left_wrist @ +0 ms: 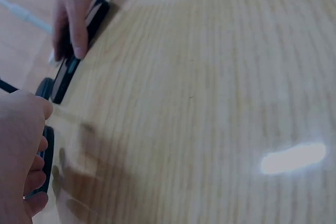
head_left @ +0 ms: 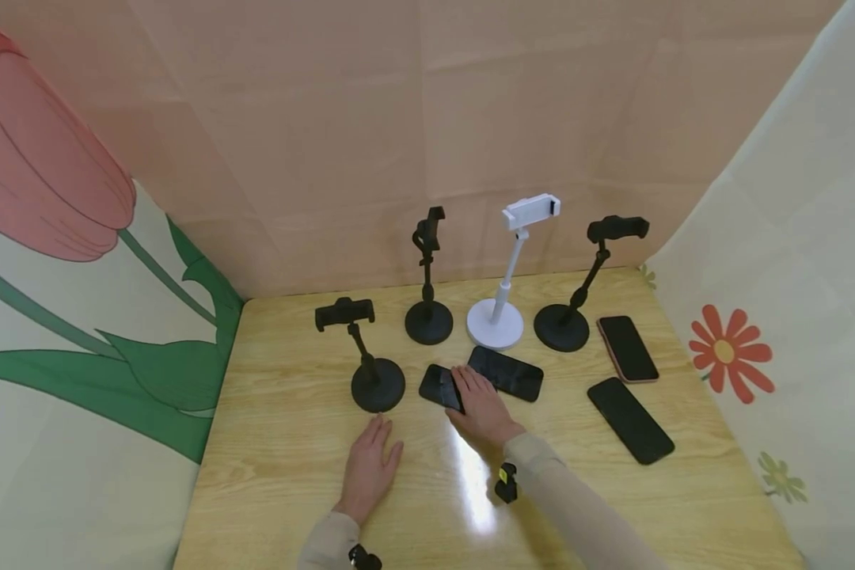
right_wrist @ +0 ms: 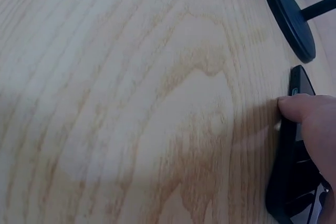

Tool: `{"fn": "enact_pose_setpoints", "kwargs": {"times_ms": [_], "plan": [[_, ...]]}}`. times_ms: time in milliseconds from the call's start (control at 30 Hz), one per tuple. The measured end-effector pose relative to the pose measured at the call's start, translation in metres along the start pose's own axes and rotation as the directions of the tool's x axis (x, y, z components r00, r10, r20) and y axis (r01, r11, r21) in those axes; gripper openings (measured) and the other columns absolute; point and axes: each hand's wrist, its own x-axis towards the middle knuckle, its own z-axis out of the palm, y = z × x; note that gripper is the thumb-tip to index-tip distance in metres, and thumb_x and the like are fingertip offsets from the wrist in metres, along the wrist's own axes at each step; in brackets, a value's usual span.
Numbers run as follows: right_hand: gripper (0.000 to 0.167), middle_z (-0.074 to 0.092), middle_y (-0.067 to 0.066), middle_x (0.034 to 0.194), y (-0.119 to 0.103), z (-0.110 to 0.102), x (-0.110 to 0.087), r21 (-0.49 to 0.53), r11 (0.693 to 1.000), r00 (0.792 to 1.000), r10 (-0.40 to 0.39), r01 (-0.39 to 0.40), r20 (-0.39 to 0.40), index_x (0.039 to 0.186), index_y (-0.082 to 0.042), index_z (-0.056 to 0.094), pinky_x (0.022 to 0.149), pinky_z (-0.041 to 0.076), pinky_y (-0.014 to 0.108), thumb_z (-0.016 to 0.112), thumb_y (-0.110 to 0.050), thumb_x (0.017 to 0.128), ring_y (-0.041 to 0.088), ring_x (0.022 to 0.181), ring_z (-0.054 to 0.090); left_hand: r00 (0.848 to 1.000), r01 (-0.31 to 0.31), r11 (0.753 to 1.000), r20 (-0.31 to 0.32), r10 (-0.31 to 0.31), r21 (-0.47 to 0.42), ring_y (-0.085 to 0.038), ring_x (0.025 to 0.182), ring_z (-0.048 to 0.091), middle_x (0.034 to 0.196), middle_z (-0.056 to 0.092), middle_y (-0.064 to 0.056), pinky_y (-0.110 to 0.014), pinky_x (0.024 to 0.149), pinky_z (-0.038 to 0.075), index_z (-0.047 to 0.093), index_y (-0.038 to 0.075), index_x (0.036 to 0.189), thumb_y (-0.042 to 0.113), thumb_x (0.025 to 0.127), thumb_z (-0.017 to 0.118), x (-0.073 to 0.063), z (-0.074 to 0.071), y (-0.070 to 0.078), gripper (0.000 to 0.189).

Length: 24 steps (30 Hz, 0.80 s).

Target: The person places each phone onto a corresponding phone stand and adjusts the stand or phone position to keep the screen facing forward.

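My right hand (head_left: 483,408) is on a black smartphone (head_left: 436,385) lying flat in the middle of the table. The right wrist view shows the thumb (right_wrist: 296,107) against the phone's near edge, and in the left wrist view the fingers reach over to the far side. My left hand (head_left: 366,471) lies low over the table with fingers extended, its fingertips close to the round base of a black phone stand (head_left: 378,385); whether they touch it is unclear. Another black smartphone (head_left: 506,374) lies just right of the held one, partly behind my right hand.
Along the back stand a black phone stand (head_left: 428,322), a white phone stand (head_left: 495,323) and another black phone stand (head_left: 561,328). Two smartphones lie at the right, one pink-edged phone (head_left: 628,349) and one black phone (head_left: 630,420). Cloth hangings (head_left: 328,158) border the wooden table (head_left: 271,443).
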Motion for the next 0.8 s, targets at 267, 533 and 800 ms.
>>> {"fn": "enact_pose_setpoints", "kwargs": {"times_ms": [267, 533, 800], "plan": [[0.089, 0.041, 0.032, 0.155, -0.005, -0.005, 0.000, 0.050, 0.999, 0.997, -0.015, 0.019, -0.074, 0.155, 0.009, 0.032, 0.121, 0.031, 0.058, 0.078, -0.034, 0.093, 0.046, 0.146, 0.037, 0.998, 0.023, 1.000, 0.052, -0.023, -0.008, -0.039, 0.136, 0.054, 0.147, 0.056, -0.023, -0.053, 0.112, 0.046, 0.066, 0.001, 0.133, 0.025, 0.100, 0.069, -0.006, 0.006, 0.006, 0.040], [0.091, 0.044, 0.029, 0.152, -0.009, -0.002, -0.003, 0.100, 0.995, 0.992, -0.004, 0.016, -0.125, 0.155, 0.008, 0.034, 0.120, 0.030, 0.061, 0.083, -0.030, 0.089, 0.045, 0.142, 0.040, 0.999, -0.002, 1.000, 0.048, 0.003, -0.016, -0.039, 0.134, 0.056, 0.145, 0.059, -0.022, -0.053, 0.110, 0.047, 0.067, 0.003, 0.133, 0.024, 0.101, 0.068, -0.009, 0.010, 0.011, 0.038], [0.092, 0.045, 0.028, 0.151, -0.006, -0.005, -0.011, 0.109, 0.991, 0.982, -0.055, 0.075, -0.181, 0.156, 0.007, 0.033, 0.119, 0.031, 0.061, 0.084, -0.028, 0.088, 0.044, 0.139, 0.043, 0.997, 0.038, 0.996, 0.074, -0.032, -0.082, -0.037, 0.136, 0.054, 0.146, 0.058, -0.020, -0.052, 0.113, 0.045, 0.063, 0.001, 0.138, 0.026, 0.104, 0.064, -0.002, 0.004, 0.014, 0.042]]}}
